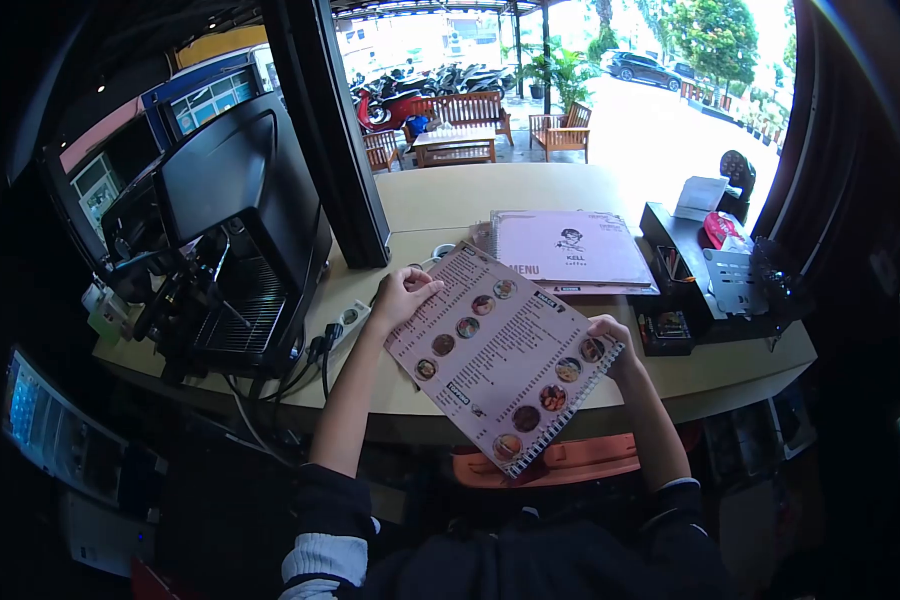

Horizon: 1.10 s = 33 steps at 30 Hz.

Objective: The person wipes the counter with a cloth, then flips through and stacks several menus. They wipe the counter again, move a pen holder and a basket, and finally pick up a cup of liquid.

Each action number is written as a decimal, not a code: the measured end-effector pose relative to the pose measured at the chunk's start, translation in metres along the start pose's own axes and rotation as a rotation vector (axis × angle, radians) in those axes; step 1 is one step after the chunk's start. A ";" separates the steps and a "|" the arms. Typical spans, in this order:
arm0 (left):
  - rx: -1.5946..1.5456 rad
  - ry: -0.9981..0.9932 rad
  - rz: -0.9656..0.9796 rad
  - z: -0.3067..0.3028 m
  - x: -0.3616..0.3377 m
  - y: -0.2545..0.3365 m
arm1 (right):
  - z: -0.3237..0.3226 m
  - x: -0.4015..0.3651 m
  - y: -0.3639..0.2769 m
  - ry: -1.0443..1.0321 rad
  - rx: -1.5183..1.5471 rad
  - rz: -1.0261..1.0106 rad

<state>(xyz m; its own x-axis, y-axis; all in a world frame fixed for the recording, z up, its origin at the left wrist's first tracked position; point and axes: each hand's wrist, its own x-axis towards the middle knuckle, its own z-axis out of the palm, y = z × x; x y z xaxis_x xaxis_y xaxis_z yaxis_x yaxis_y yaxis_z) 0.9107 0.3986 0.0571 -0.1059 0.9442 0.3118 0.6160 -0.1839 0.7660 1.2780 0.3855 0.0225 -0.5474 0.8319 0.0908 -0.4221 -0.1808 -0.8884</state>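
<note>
I hold a spiral-bound pink menu page [505,360] with round food photos, tilted over the counter's front edge. My left hand [402,296] grips its upper left edge. My right hand [613,343] grips its right edge near the spiral binding. Behind it, a stack of pink menus [570,250] marked MENU lies flat on the beige counter [470,195].
A black espresso machine [235,240] stands at the left, with a power strip [345,322] and cables beside it. A dark pillar [335,130] rises behind. A black organiser [715,280] with cards and tissues sits at the right. A screen [40,425] glows at lower left.
</note>
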 end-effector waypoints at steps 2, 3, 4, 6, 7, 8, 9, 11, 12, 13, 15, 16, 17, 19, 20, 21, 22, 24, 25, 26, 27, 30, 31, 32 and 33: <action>-0.021 0.034 -0.034 -0.001 0.000 -0.005 | -0.002 0.007 -0.001 -0.029 0.058 0.000; -0.019 0.035 -0.034 -0.004 -0.001 -0.003 | -0.002 0.009 -0.003 -0.048 0.053 -0.006; -0.078 -0.011 -0.103 -0.007 -0.002 -0.001 | -0.001 0.011 -0.005 -0.050 0.055 -0.007; -0.137 -0.057 -0.174 -0.012 -0.003 -0.002 | 0.001 0.013 -0.010 -0.083 0.015 0.031; -0.175 -0.074 -0.190 -0.013 -0.003 -0.005 | -0.003 0.016 -0.009 -0.084 0.016 0.033; -0.213 -0.090 -0.207 -0.014 -0.003 -0.008 | -0.011 0.021 -0.005 -0.081 0.087 0.080; -0.212 -0.088 -0.208 -0.011 -0.003 -0.015 | -0.006 0.022 -0.007 -0.078 0.159 0.127; -0.527 0.015 -0.236 -0.005 -0.006 -0.028 | 0.007 0.021 -0.003 -0.065 0.303 0.020; -0.525 0.016 -0.232 -0.001 -0.006 -0.036 | 0.015 0.020 -0.003 -0.051 0.445 -0.093; -0.647 0.088 -0.247 0.001 -0.006 -0.042 | 0.014 0.017 0.000 -0.267 0.544 -0.077; -0.804 0.189 -0.300 0.003 -0.010 -0.048 | 0.021 0.009 0.014 -0.109 0.454 -0.091; -0.805 0.197 -0.293 0.004 -0.012 -0.047 | 0.026 0.009 0.019 0.049 0.366 -0.098; -0.777 0.270 -0.259 0.006 -0.015 -0.047 | 0.030 0.011 0.024 0.091 0.224 -0.166; -0.738 0.317 -0.205 0.009 -0.022 -0.048 | 0.029 0.016 0.027 0.128 0.145 -0.196; -0.735 0.314 -0.205 0.009 -0.025 -0.049 | 0.028 0.017 0.029 0.171 0.064 -0.226; -0.670 0.323 -0.127 0.009 -0.028 -0.049 | 0.031 0.016 0.025 0.181 0.139 -0.223; -0.605 0.334 -0.051 0.009 -0.030 -0.049 | 0.031 0.015 0.027 0.183 0.140 -0.220; -0.573 0.339 -0.061 0.006 -0.035 -0.043 | 0.032 0.016 0.030 0.259 0.112 -0.264; -0.541 0.343 -0.069 0.004 -0.039 -0.037 | 0.033 0.015 0.029 0.249 0.137 -0.266; -0.542 0.347 -0.078 0.002 -0.040 -0.036 | 0.034 0.014 0.029 0.248 0.136 -0.257; -0.568 0.331 -0.091 0.000 -0.039 -0.037 | 0.036 0.013 0.027 0.236 0.135 -0.258; -0.601 0.314 -0.097 -0.002 -0.040 -0.039 | 0.033 0.013 0.030 0.235 0.122 -0.256; -0.621 0.306 -0.119 -0.002 -0.039 -0.040 | 0.033 0.013 0.031 0.246 0.121 -0.256; -0.642 0.299 -0.140 -0.002 -0.039 -0.041 | 0.032 0.013 0.031 0.256 0.119 -0.257; -0.642 0.298 -0.137 -0.002 -0.039 -0.040 | 0.033 0.013 0.030 0.257 0.119 -0.260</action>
<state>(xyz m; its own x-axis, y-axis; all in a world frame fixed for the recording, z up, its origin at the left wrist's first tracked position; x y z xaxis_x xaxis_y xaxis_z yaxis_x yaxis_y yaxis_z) 0.8886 0.3682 0.0159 -0.4143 0.8725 0.2589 0.0115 -0.2795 0.9601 1.2344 0.3735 0.0114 -0.2187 0.9596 0.1772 -0.6123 0.0064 -0.7906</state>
